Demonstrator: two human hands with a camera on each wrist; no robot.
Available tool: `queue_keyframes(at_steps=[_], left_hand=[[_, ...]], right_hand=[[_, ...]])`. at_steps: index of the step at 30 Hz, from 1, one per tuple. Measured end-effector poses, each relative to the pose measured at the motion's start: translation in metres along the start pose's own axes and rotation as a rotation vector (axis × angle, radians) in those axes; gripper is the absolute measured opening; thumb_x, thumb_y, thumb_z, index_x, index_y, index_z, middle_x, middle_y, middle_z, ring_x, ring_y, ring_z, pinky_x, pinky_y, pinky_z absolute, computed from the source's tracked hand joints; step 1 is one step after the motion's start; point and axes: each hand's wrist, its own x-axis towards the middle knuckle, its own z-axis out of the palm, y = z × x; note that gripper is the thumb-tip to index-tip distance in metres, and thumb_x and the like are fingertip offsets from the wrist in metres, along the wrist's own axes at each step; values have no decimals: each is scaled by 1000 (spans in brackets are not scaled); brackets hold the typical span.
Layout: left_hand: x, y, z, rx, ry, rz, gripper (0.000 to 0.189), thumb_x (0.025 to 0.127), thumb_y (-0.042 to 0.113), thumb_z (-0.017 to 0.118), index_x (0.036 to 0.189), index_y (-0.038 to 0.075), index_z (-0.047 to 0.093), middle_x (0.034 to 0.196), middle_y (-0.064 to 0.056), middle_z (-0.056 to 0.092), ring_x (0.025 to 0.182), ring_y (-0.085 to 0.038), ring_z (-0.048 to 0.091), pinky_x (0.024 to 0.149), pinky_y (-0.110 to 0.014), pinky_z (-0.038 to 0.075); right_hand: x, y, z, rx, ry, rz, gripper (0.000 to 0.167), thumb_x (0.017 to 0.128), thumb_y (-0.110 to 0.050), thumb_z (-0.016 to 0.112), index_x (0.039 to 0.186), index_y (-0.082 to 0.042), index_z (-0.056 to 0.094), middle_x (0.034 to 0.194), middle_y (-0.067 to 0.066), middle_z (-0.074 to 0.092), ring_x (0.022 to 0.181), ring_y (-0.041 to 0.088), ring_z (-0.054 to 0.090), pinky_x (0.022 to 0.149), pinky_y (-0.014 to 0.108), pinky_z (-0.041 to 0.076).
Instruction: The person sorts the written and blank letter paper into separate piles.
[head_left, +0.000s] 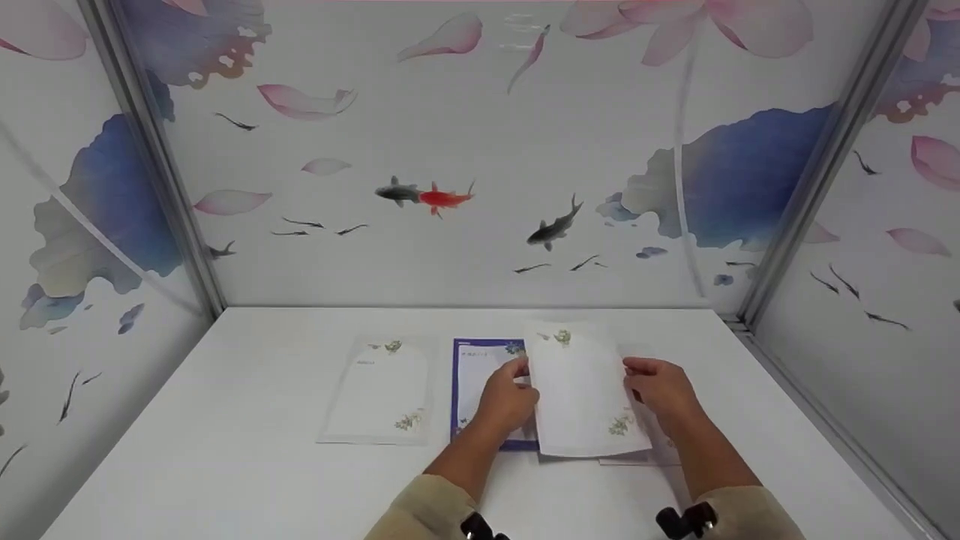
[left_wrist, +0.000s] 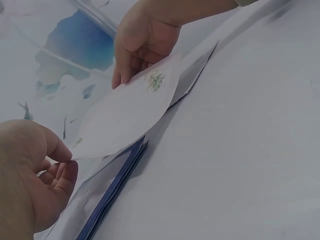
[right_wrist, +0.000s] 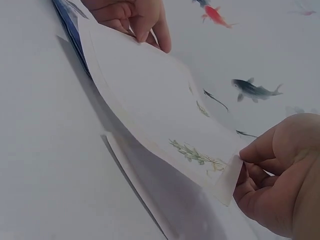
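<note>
Between both hands a white sheet of paper [head_left: 581, 397] with small printed plants at two corners is held up off the table, bowed slightly. My left hand [head_left: 508, 401] pinches its left edge between thumb and fingers. The right edge is pinched by my right hand [head_left: 664, 390]. Under and left of the sheet lies a blue-bordered sheet [head_left: 487, 390], partly covered; in the left wrist view its blue edge [left_wrist: 115, 192] shows as several layers. Another pale sheet [head_left: 660, 454] lies beneath the right hand, mostly hidden.
A plant-decorated sheet [head_left: 379, 397] lies flat on the left of the white table [head_left: 247, 442]. Printed wall panels [head_left: 480, 135] with fish and petals stand behind and at both sides, joined by metal posts [head_left: 154, 150].
</note>
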Motion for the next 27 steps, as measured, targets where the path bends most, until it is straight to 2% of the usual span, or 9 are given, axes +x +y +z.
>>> queue_keyframes(at_steps=[7, 12, 18, 22, 27], left_hand=[[-6, 10, 33, -37, -37, 43, 63, 96, 3, 66, 157, 11, 53, 150, -7, 64, 124, -19, 68, 106, -40, 59], [-9, 14, 51, -75, -51, 32, 61, 97, 3, 67, 155, 14, 55, 149, -3, 65, 119, -15, 69, 101, -36, 61], [-12, 13, 59, -72, -81, -23, 57, 100, 11, 71, 154, 18, 56, 153, -4, 64, 127, -20, 69, 106, -41, 61], [-14, 12, 60, -67, -124, -51, 56, 100, 17, 74, 153, 19, 58, 151, -5, 65, 136, -26, 66, 112, -46, 58], [-14, 11, 60, -3, -168, 4, 56, 99, 17, 74, 152, 15, 58, 143, -6, 69, 138, -28, 64, 118, -48, 52]], right_hand=[[0, 19, -31, -31, 25, 27, 50, 108, -16, 59, 156, -5, 53, 156, 22, 56, 139, 35, 59, 116, 46, 54], [-1, 29, -49, -48, 31, 33, 51, 109, -18, 57, 158, -4, 50, 159, 24, 54, 144, 38, 55, 120, 49, 51], [-2, 38, -61, -84, 28, 4, 53, 110, -29, 58, 156, -3, 52, 157, 25, 55, 139, 36, 59, 107, 36, 60], [0, 41, -63, -102, 35, 31, 55, 110, -35, 58, 155, -4, 53, 155, 26, 56, 132, 33, 62, 100, 32, 61], [1, 47, -65, -103, 33, 37, 57, 110, -37, 55, 156, -3, 52, 156, 27, 54, 133, 35, 62, 101, 36, 60]])
